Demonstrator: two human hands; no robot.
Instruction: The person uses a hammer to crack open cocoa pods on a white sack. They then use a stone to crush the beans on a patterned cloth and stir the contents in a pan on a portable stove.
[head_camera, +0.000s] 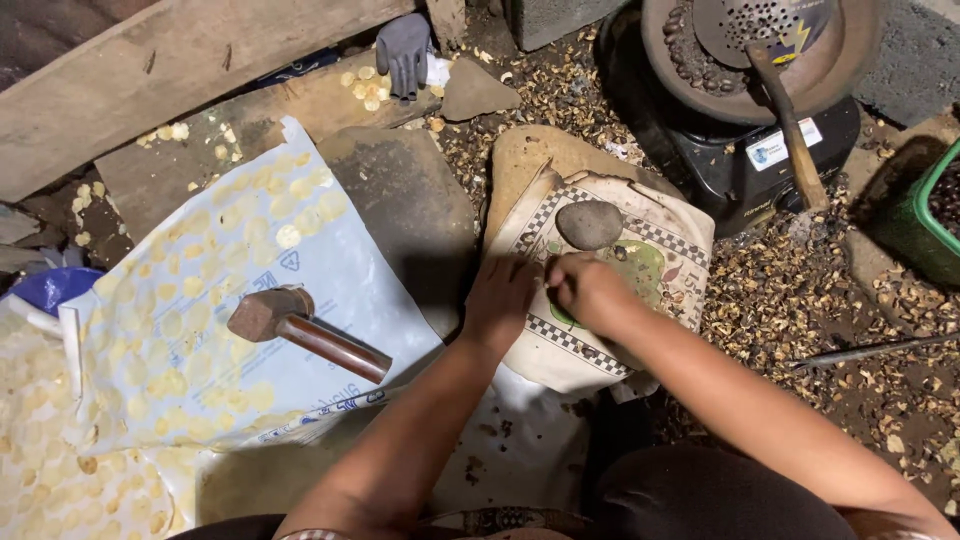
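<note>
Smooth grey stone (589, 224) on crumpled printed cloth (660, 250) — both hands just below

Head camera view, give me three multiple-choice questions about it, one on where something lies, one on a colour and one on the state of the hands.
1. Where does the wooden-handled hammer with the brown metal head lie?
A. on the pale plastic sheet covered with flat yellow discs
B. in the green crate
C. on the black stove

2. What colour is the crate at the right edge?
A. red
B. green
C. white

3. How are the left hand and the right hand?
A. both gripping the hammer
B. close together on the printed checker-bordered sack, just below the round grey stone
C. raised, clear of everything

Answers: 1 A, the hammer rests on the sheet, apart from both hands. 2 B, its visible wall is green. 3 B, both hands meet on the sack near the stone; what the fingers pinch is too small to tell.
</note>
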